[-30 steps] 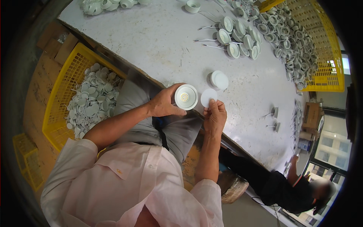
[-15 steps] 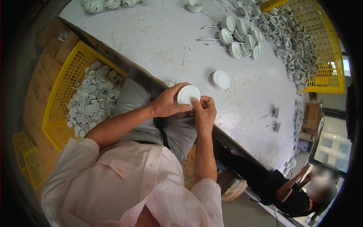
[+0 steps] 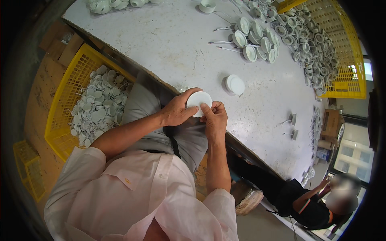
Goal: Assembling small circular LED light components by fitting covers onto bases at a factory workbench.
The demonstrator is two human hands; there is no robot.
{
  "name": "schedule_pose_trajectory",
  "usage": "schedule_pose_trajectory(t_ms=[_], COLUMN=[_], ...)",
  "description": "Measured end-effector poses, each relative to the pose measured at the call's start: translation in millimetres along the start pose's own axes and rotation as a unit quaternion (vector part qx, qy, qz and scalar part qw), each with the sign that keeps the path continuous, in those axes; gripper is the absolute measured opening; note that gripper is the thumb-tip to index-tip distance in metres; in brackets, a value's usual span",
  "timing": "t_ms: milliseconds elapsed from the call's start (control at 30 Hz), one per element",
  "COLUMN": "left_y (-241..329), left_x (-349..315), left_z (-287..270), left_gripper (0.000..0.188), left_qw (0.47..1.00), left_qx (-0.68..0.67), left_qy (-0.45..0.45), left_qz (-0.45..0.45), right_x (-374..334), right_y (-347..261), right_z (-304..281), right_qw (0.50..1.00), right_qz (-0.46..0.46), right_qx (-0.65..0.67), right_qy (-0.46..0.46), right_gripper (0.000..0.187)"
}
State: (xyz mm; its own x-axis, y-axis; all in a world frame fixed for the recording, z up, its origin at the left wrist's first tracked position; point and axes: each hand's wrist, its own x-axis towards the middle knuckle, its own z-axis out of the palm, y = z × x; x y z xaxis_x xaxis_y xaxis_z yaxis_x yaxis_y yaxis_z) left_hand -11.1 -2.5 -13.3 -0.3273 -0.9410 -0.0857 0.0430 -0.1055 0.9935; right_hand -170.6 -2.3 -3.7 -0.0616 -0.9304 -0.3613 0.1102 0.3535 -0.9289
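Observation:
Just over the table's near edge, a round white light fitting (image 3: 200,101) with a smooth, flat face is held between my hands. My left hand (image 3: 176,111) wraps its left side, the thumb lying on the lower face. From the lower right, my right hand (image 3: 216,119) pinches the rim, thumb on the face and fingers curled. The fitting's underside is hidden. Beyond my right hand, another white round fitting (image 3: 235,84) lies on the table.
The pale table (image 3: 169,48) carries a cluster of white wired cups (image 3: 257,38) and a large heap of them (image 3: 311,48) beside a yellow crate (image 3: 348,76). Left of my legs, a yellow basket (image 3: 60,116) holds many white discs (image 3: 98,104). A co-worker (image 3: 309,207) sits at lower right.
My right hand has shifted slightly left. My left thumb now rests over the fitting's face, and the raised ring seen on it before no longer shows.

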Motion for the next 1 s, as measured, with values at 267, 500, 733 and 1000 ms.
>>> schedule_pose_trajectory(t_ms=[267, 500, 733, 1000], left_y=[0, -6, -30, -151], left_x=[3, 4, -36, -163], left_z=[5, 2, -94, -288], left_gripper=[0.051, 0.038, 0.036, 0.049], left_qw=[1.000, 0.992, 0.970, 0.881], left_qx=[0.006, -0.115, -0.110, -0.017], left_qy=[-0.014, 0.052, 0.215, 0.407], left_qz=[0.009, -0.018, -0.011, -0.242], right_x=[5, -1, 37, 80], right_y=[3, 2, -32, -31], right_z=[-10, -5, -130, -363], right_qw=[0.999, 0.999, 0.951, 0.628], right_qz=[-0.022, -0.017, -0.182, -0.089], right_qx=[-0.014, -0.020, -0.093, -0.482], right_qy=[-0.025, -0.044, 0.234, 0.605], right_gripper=[0.027, 0.025, 0.015, 0.041])
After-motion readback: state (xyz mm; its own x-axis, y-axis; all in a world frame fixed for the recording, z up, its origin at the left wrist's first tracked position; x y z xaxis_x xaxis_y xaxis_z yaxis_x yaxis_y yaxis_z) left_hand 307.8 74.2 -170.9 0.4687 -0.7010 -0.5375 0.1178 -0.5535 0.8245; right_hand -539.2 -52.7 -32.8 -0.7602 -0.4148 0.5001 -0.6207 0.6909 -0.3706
